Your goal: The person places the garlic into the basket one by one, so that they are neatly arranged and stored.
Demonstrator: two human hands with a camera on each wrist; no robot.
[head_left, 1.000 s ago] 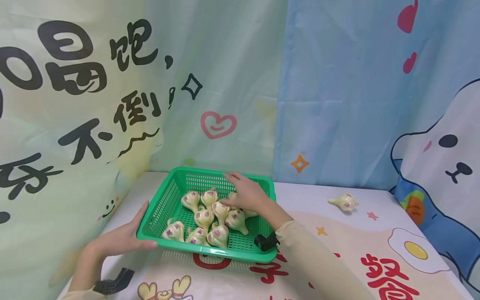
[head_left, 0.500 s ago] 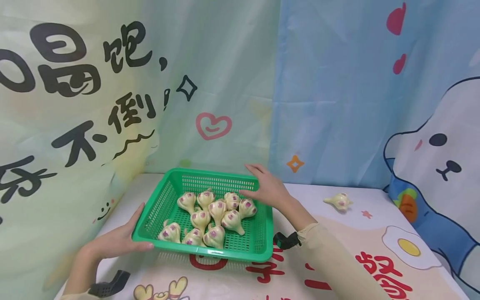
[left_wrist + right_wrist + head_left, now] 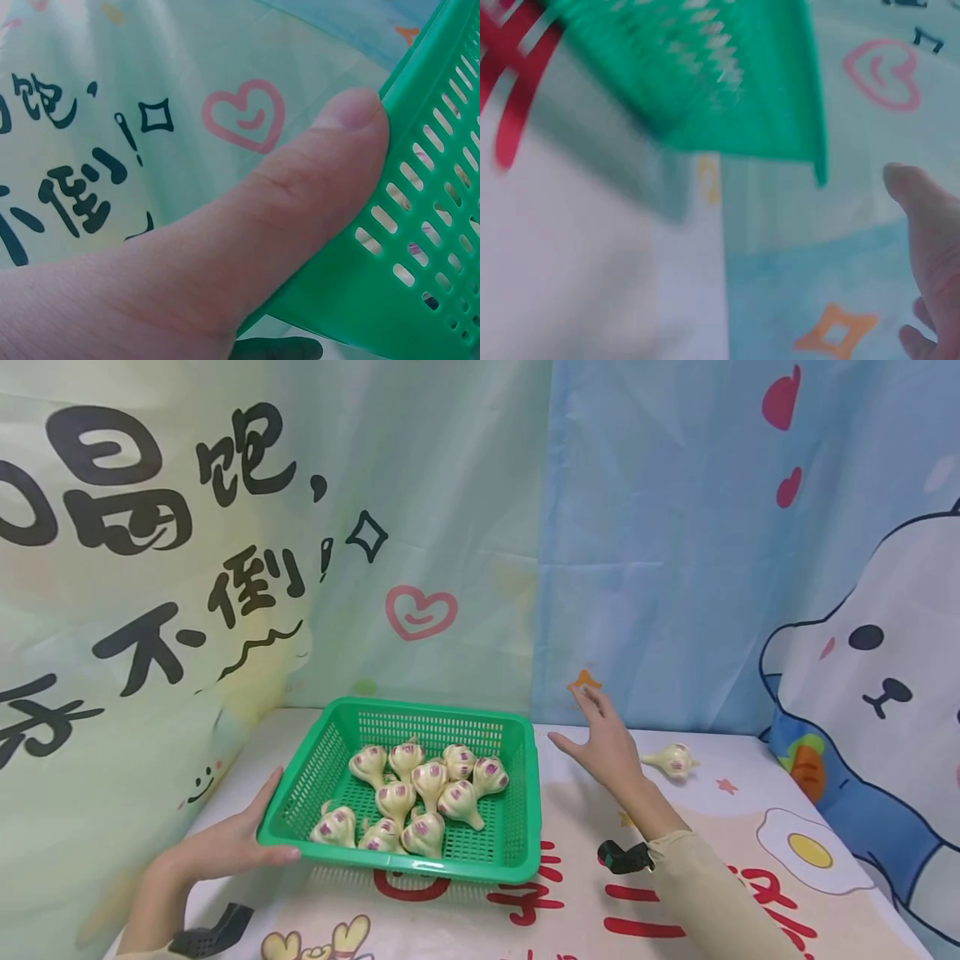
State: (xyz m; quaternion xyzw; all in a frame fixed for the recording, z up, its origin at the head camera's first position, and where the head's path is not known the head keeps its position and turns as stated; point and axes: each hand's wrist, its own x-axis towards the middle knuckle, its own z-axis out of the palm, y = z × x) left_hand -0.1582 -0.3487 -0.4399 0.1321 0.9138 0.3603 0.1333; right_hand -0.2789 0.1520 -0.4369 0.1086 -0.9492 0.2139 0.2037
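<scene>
My left hand (image 3: pixel 217 845) rests against the near left corner of a green plastic basket (image 3: pixel 534 810). Its thumb lies straight along the front, and its fingers reach along the left side, partly hidden. The left wrist view has the thumb (image 3: pixel 300 180) touching the outside of the basket wall. Several white and purple garlic bulbs (image 3: pixel 424 835) lie in the basket. To the right of it, my right hand (image 3: pixel 607 747) hovers over the table with fingers extended, holding nothing. A single garlic bulb (image 3: pixel 675 762) lies on the table just beyond this hand.
A printed cloth (image 3: pixel 570 927) covers the white table. Behind the table hang curtains (image 3: pixel 660 527) with cartoon prints. Each wrist wears a black device, such as the right one (image 3: pixel 624 857).
My right hand has left the garlic in the basket and moved right, past the rim, toward the loose bulb. The left hand stays at the basket corner. The view has shifted slightly right.
</scene>
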